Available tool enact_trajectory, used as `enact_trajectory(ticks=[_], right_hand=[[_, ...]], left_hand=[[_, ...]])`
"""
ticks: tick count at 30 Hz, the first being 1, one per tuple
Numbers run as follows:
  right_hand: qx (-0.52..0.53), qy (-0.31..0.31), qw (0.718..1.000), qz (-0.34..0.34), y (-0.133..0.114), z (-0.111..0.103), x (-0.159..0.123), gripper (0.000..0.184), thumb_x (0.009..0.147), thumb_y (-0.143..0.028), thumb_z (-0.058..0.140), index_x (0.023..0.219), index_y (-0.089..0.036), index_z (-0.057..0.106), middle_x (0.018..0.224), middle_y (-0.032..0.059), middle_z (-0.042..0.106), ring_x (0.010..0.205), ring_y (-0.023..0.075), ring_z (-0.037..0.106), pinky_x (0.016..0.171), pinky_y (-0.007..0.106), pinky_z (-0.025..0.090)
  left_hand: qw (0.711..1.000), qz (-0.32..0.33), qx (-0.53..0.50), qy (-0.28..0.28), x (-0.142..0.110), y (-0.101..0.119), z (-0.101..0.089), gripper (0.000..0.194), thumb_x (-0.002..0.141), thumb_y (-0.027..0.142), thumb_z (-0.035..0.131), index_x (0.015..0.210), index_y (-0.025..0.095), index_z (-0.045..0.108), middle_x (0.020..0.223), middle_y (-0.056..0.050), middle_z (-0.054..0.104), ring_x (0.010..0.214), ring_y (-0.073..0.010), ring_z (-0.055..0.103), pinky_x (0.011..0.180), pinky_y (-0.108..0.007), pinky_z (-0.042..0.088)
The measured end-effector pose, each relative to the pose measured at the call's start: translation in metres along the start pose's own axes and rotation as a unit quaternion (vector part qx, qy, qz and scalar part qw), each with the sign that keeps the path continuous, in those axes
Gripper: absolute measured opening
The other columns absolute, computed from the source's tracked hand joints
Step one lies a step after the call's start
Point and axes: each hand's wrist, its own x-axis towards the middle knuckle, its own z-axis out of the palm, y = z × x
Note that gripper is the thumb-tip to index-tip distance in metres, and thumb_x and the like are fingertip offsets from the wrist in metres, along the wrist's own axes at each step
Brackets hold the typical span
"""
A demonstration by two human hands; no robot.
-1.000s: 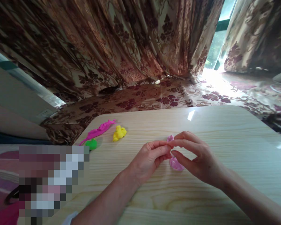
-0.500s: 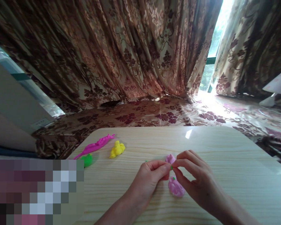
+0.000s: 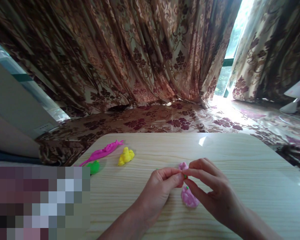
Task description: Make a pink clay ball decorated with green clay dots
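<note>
My left hand [image 3: 162, 188] and my right hand [image 3: 212, 186] meet fingertip to fingertip above the table. Between them is a tiny bit of green modelling clay [image 3: 185, 176] with a reddish-orange edge, pinched by both hands and mostly covered by the fingers. Just behind the fingertips lies a small lump of pale pink clay [image 3: 183, 165], partly hidden. A larger pale pink clay lump [image 3: 190, 198] rests on the table below the hands, with a green dot on top. A small green speck shows beyond my left knuckles.
On the wooden table [image 3: 150, 146], a long magenta clay strip [image 3: 103, 151], a yellow clay lump [image 3: 126, 156] and a green clay lump [image 3: 93, 167] sit at the left. A blurred-out area covers the lower left. Patterned curtains hang behind; a white lamp [image 3: 297, 91] stands at far right.
The view has tilted upward, so the table sits lower in the picture. The green bit has come into sight between my fingertips, where my hands still pinch together; my right fingers have shifted slightly.
</note>
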Motion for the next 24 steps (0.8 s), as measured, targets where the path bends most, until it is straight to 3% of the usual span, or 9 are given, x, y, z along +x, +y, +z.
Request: enact_trajectory(ticks=[9, 14, 20, 24], right_hand=[[-0.036, 0.001, 0.999, -0.003, 0.0034, -0.0014, 0.0011, 0.017, 0.084, -0.007, 0.054, 0.095, -0.019, 0.06, 0.089, 0.0057, 0.057, 0.082, 0.0189, 0.05, 0.07, 0.034, 0.046], [-0.053, -0.006, 0.999, -0.001, -0.0009, 0.0015, 0.0004, 0.02, 0.086, -0.008, 0.051, 0.097, -0.021, 0.061, 0.092, 0.0066, 0.055, 0.085, 0.0203, 0.049, 0.069, 0.035, 0.046], [-0.066, -0.039, 0.997, 0.007, -0.0046, 0.0036, -0.0005, 0.037, 0.087, -0.008, 0.044, 0.121, -0.021, 0.052, 0.111, 0.0103, 0.05, 0.099, 0.0231, 0.048, 0.079, 0.039, 0.047], [-0.17, -0.076, 0.982, -0.031, -0.0003, 0.0054, 0.0009, 0.044, 0.086, -0.01, 0.045, 0.13, -0.016, 0.045, 0.125, 0.0133, 0.047, 0.113, 0.0284, 0.042, 0.09, 0.045, 0.043]], left_hand=[[0.998, 0.0, -0.048, -0.028, 0.0005, 0.0034, 0.003, 0.026, 0.083, 0.031, 0.054, 0.074, 0.011, 0.068, 0.074, -0.006, 0.061, 0.076, -0.0158, 0.052, 0.08, -0.032, 0.04], [0.994, -0.018, -0.105, -0.025, 0.0005, -0.0012, 0.0042, 0.019, 0.078, 0.028, 0.063, 0.073, 0.011, 0.068, 0.071, -0.004, 0.06, 0.072, -0.0125, 0.051, 0.076, -0.028, 0.041], [0.977, -0.039, -0.209, 0.01, 0.002, -0.003, 0.0038, 0.012, 0.075, 0.023, 0.067, 0.08, 0.013, 0.07, 0.078, -0.004, 0.062, 0.075, -0.0114, 0.053, 0.077, -0.027, 0.042], [0.975, -0.042, -0.216, 0.008, 0.0043, -0.0029, 0.001, 0.013, 0.078, 0.023, 0.063, 0.081, 0.012, 0.068, 0.081, -0.005, 0.062, 0.079, -0.0131, 0.054, 0.078, -0.028, 0.042]])
